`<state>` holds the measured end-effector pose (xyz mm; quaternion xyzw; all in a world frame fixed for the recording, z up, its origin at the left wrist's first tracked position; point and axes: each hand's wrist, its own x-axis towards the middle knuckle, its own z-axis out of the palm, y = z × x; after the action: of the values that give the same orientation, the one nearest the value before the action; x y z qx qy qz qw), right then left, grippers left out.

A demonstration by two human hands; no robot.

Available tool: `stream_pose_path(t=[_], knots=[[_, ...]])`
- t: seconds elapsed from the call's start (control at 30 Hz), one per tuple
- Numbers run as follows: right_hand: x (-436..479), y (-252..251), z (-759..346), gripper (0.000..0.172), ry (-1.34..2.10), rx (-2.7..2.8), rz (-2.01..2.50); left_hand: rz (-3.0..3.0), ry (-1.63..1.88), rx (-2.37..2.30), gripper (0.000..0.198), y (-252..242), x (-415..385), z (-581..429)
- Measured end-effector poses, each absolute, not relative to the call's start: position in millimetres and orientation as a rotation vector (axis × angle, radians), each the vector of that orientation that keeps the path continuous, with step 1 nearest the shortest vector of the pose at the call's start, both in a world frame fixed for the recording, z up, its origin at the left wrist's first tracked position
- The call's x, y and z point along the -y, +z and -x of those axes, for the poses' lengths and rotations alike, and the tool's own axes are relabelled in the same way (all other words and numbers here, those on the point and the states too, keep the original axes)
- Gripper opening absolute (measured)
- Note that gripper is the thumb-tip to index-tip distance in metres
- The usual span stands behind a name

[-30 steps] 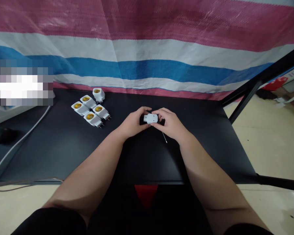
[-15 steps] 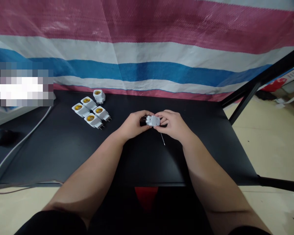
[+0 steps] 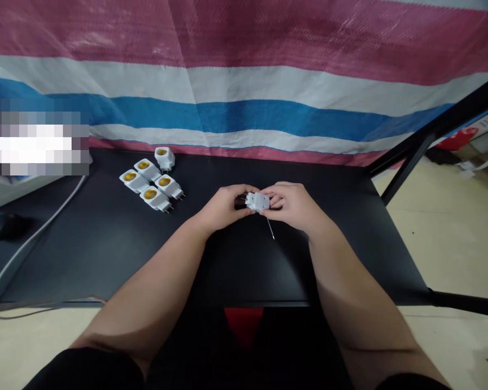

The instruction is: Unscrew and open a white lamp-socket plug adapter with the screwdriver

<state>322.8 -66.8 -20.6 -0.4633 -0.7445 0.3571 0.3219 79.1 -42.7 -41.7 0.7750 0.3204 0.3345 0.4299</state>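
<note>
A white plug-in lamp socket [image 3: 258, 201] is held between both hands just above the black table, its small screw holes facing up and its metal prongs pointing left. My left hand [image 3: 224, 207] pinches its prong side between thumb and fingers. Around the opposite end, the thumb and fingers of my right hand [image 3: 295, 205] are closed on it. A thin metal rod [image 3: 270, 227], like a screwdriver shaft, sticks out below the right thumb; its other end is hidden.
Several white lamp sockets [image 3: 154, 199] with brass-coloured threads lie grouped to the left on the black table [image 3: 106, 254]. Farther left are a black mouse [image 3: 2, 226] and a grey cable [image 3: 36, 235]. A striped sheet [image 3: 244, 116] hangs behind; a black metal frame [image 3: 427, 138] stands right.
The lamp socket has shifted slightly to the right along with my right hand. My left hand keeps its pinch, and the grouped sockets stay in place.
</note>
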Motion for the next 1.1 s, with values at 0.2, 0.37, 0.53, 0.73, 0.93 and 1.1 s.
stream_pose_path(t=[0.2,0.37,0.53,0.73,0.93,1.1], knots=[[68,-20,-323,0.035,0.986,1.935,1.204,-1.982,0.807,-0.821,0.044,-43,42,-78],[69,-18,-322,0.035,0.921,1.944,1.226,-2.018,0.792,-0.83,0.046,-46,37,-76],[68,-19,-319,0.035,0.925,1.92,1.223,-2.023,0.81,-0.881,0.044,-49,36,-75],[63,-22,-321,0.039,0.868,1.82,1.209,-2.023,0.874,-0.941,0.041,-53,34,-74],[55,-23,-339,0.033,0.528,1.9,1.535,-2.143,0.924,-1.055,0.037,-49,33,-73],[47,-37,-354,0.025,0.464,1.881,1.898,-2.103,0.897,-1.127,0.037,-50,31,-72]])
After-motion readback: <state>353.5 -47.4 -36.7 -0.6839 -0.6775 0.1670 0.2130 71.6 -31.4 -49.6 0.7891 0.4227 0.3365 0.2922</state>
